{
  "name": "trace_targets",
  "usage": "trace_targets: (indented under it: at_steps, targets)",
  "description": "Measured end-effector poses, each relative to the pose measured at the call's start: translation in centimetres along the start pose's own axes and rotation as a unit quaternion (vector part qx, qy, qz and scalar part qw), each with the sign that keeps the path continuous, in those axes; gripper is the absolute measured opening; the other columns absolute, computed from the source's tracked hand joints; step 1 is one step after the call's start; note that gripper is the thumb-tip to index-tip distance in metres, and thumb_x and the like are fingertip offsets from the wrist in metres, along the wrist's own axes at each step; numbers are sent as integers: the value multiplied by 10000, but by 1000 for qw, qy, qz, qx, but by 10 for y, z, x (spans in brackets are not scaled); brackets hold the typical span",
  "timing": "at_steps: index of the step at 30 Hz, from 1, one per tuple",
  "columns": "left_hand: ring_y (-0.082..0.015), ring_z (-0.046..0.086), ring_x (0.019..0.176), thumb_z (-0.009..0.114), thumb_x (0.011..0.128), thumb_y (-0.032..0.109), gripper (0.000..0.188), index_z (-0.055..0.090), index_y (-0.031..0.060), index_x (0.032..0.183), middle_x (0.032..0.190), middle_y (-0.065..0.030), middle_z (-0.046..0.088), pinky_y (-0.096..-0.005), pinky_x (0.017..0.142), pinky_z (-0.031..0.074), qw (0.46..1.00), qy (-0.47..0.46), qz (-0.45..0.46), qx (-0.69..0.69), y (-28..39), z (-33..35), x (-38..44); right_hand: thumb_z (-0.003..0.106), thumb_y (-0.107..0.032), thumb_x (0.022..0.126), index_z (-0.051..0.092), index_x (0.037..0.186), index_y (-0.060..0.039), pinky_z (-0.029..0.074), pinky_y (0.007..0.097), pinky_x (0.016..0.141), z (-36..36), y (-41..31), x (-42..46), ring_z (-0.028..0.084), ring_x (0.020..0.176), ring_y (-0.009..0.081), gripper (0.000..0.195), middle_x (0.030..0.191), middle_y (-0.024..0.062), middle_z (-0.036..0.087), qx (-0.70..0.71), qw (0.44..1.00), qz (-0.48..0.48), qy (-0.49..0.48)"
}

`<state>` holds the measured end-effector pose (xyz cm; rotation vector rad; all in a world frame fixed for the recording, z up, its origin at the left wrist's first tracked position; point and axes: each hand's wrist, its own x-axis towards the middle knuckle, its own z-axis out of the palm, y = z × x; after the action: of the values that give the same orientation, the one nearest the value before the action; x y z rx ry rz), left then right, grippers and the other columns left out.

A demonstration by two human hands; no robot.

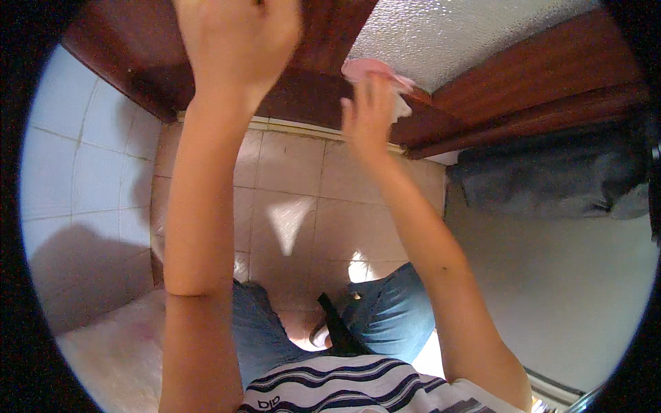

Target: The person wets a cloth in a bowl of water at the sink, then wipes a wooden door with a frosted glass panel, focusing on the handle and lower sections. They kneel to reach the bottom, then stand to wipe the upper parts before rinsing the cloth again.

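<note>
My right hand (370, 111) lies over a pink cloth (369, 68) at the lower corner of a textured glass panel (413, 38). The fingers are blurred, and a pale piece (402, 108), perhaps part of the cloth, shows beside them. Dark reddish-brown wood (304, 95) frames the glass, apparently as part of a door. At the top edge of the view, my left hand (240, 36) is in front of the wood on the left. Its fingertips are cut off by the frame, so I cannot see whether it grips anything.
A light threshold strip (297, 126) runs along the bottom of the wood. Beige tiles (289, 165) cover the floor, with bright light patches. Pale wall tiles (103, 129) rise on the left. Dark fabric (547, 175) hangs on the right by a grey surface (537, 279).
</note>
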<state>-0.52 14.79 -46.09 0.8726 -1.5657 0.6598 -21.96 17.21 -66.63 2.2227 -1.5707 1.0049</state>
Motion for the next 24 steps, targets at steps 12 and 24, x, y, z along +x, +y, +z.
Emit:
trace_targets:
  at_steps: [12,24]
  targets:
    - [-491,65,1405,735,780,45,921,216,206,1524,1565,-238,-60,-559,1136,185,954,-148,-260,6,6,20,-47,691,-116,806,370,1378,27,287,497,1099,-113,78,1,344,1327,436,672,1424,248,363,-167,976,-61,-125]
    - [-393,184,1420,680,782,-25,774,324,118,1454,1538,-193,141,-512,1152,234,961,-181,-207,-3,-13,-45,-98,619,-371,879,464,1383,-117,375,474,991,-51,79,35,513,1106,277,585,1331,78,513,-95,864,-382,-314]
